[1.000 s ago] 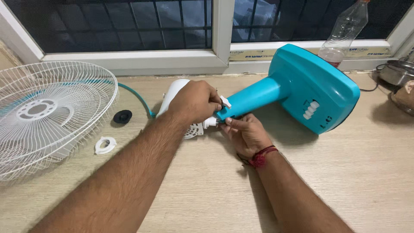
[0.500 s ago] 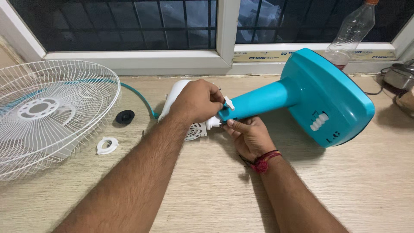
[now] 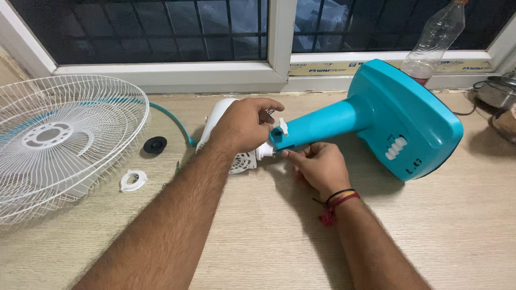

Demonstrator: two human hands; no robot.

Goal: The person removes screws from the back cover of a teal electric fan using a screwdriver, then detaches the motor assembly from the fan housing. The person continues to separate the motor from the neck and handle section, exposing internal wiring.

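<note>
A teal fan stand (image 3: 398, 115) lies on its side on the wooden counter, its neck (image 3: 314, 130) pointing left into a white motor housing (image 3: 220, 115). My left hand (image 3: 244, 126) grips the white motor housing from above. My right hand (image 3: 320, 164) is under the neck's end, with fingertips pinching a small part at the joint (image 3: 274, 153). A small white knob (image 3: 283, 127) sticks out of the neck near the joint.
A white wire fan guard (image 3: 59, 139) with teal blades behind it lies at the left. A black cap (image 3: 155, 145) and a white ring nut (image 3: 133, 180) sit beside it. A plastic bottle (image 3: 432, 40) stands on the window sill; metal pots (image 3: 497, 91) are at far right.
My right hand has turned palm down and slid slightly right under the neck. My left fingers have loosened near the white knob. The stand has barely shifted.
</note>
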